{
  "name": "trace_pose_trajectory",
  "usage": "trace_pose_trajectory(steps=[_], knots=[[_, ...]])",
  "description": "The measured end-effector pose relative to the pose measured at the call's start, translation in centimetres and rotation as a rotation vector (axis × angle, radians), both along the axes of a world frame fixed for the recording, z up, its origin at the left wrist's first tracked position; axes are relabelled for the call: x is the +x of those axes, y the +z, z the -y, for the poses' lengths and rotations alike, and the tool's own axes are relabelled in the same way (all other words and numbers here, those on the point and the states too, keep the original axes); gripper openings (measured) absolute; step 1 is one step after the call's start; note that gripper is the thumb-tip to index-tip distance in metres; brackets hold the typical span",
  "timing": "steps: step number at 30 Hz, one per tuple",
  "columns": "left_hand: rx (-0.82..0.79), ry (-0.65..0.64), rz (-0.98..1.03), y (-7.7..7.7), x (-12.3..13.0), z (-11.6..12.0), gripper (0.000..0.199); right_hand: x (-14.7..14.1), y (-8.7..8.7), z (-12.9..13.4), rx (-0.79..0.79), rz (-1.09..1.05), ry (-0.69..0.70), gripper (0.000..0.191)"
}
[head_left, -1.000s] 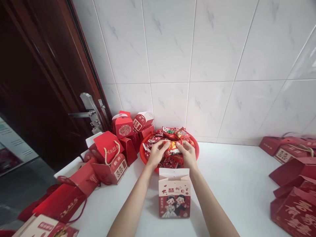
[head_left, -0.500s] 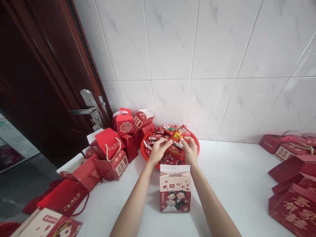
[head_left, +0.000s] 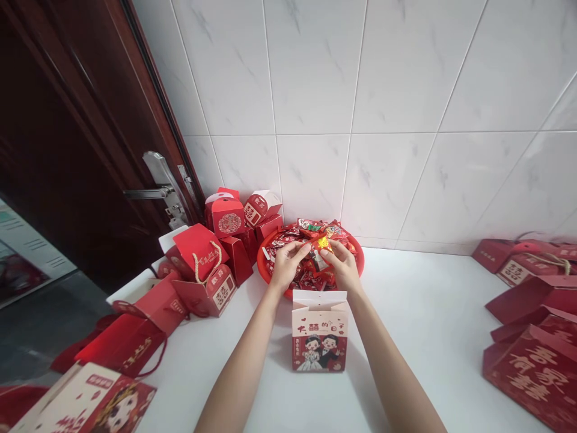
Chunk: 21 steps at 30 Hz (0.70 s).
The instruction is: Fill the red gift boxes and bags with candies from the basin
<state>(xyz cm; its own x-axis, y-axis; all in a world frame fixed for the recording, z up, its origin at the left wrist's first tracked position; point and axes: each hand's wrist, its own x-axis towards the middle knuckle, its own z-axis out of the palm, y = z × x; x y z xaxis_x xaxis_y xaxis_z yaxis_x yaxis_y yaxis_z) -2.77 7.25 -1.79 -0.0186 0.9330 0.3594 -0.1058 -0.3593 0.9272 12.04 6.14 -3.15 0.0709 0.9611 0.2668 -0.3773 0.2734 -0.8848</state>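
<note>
Between my two hands, above the heap in a red basin (head_left: 360, 257), is a small red candy packet (head_left: 323, 243) with a yellow mark. My left hand (head_left: 288, 261) pinches its left side between thumb and fingers. On its right side my right hand (head_left: 343, 263) grips it the same way. Wrapped candies (head_left: 311, 282) in red packets fill the basin under my hands. In front of the basin, between my forearms, stands a cream and red gift box (head_left: 320, 343) with a cartoon couple on it. Its top flaps are up; its inside is mostly hidden.
Red gift boxes (head_left: 202, 288) crowd the left side of the white table (head_left: 424, 337), some with rope handles. More red boxes (head_left: 532, 355) lie along the right edge. A tiled wall (head_left: 311, 174) is behind, and a dark door with a metal handle (head_left: 157, 186) stands at left.
The view has tilted down slightly, so the scene sits a little differently in frame. Both hands stay on the candy packet, whose yellow mark has shifted a little. The gift box stands in place.
</note>
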Motion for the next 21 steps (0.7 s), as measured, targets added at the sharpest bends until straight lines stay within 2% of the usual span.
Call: trace_pose_trajectory(steps=[5,14,21], knots=[[0.006,0.020,0.043,-0.02,0.01,-0.04,0.038,0.02,0.50,0.57,0.020,0.115,0.115,0.039],[-0.006,-0.013,0.085,-0.51,-0.12,-0.51,0.043,-0.07,0.12,0.36,0.060,0.095,0.103,0.040],[-0.009,0.069,0.068,-0.34,-0.11,-0.47,0.041,-0.07,0.39,0.85,0.054,0.120,0.127,0.039]])
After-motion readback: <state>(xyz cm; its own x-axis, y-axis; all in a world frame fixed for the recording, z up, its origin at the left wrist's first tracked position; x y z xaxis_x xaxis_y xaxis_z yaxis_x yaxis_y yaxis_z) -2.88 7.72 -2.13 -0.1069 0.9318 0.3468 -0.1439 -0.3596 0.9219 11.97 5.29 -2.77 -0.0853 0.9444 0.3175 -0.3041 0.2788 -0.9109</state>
